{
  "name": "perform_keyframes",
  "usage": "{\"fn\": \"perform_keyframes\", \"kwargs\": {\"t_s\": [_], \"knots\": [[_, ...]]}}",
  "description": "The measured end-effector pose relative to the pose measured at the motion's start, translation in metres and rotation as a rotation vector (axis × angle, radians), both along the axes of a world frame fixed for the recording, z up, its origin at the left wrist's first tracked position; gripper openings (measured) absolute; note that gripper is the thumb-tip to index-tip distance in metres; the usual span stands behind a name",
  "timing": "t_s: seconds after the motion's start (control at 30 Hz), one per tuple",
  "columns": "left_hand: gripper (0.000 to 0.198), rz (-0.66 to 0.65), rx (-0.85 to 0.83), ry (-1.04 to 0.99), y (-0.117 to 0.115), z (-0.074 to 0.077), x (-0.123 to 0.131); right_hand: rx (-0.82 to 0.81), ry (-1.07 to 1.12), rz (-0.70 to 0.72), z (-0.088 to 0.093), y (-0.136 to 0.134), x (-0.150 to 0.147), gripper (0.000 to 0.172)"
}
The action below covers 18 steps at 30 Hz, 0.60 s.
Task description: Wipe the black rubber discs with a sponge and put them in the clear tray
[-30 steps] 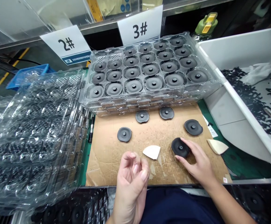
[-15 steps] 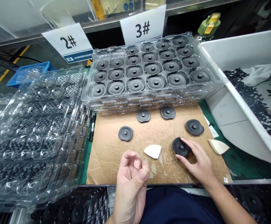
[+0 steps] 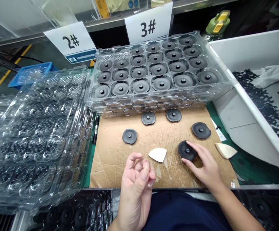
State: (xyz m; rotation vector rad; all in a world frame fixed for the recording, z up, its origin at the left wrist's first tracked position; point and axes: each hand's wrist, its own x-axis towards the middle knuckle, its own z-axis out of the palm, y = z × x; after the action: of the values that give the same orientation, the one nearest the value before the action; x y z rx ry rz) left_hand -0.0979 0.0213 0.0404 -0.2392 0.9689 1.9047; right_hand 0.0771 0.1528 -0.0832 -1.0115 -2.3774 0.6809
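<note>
My right hand (image 3: 204, 166) grips a round black plastic disc (image 3: 185, 150) by its edge, thumb below and fingers above. The disc has a small raised hub in its middle and is low over the cardboard. My left hand (image 3: 137, 183) is raised palm up, fingers curled and thumb pressed to them; whatever is in the pinch, if anything, cannot be made out. A white wedge-shaped pad (image 3: 158, 155) lies on the cardboard between the hands. Similar discs lie behind: one at the left (image 3: 129, 136), two near the trays, and one at the right (image 3: 201, 130).
Stacked clear trays (image 3: 139, 99) filled with discs stand at the back of the cardboard (image 3: 110, 166). More clear trays (image 3: 33, 128) are piled at left. A white bin (image 3: 247, 96) with small black parts stands at right, a cream wedge (image 3: 225, 150) before it.
My left fingers and thumb have shifted slightly, the thumb now against the fingertips. My right hand keeps the disc in about the same place. The view has moved a little.
</note>
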Motion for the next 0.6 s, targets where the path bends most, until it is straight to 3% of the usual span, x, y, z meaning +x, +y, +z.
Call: {"fn": "perform_keyframes", "kwargs": {"t_s": [0.2,0.6], "knots": [[0.016,-0.052,0.003,0.051,-0.0004,-0.0012,-0.0008,-0.001,-0.003,-0.009,0.0001,0.0006,-0.0005,0.050],[0.029,-0.070,0.054,0.060,-0.0026,-0.0023,-0.0026,0.009,-0.002,0.005,0.0020,0.0000,-0.0013,0.049]]}}
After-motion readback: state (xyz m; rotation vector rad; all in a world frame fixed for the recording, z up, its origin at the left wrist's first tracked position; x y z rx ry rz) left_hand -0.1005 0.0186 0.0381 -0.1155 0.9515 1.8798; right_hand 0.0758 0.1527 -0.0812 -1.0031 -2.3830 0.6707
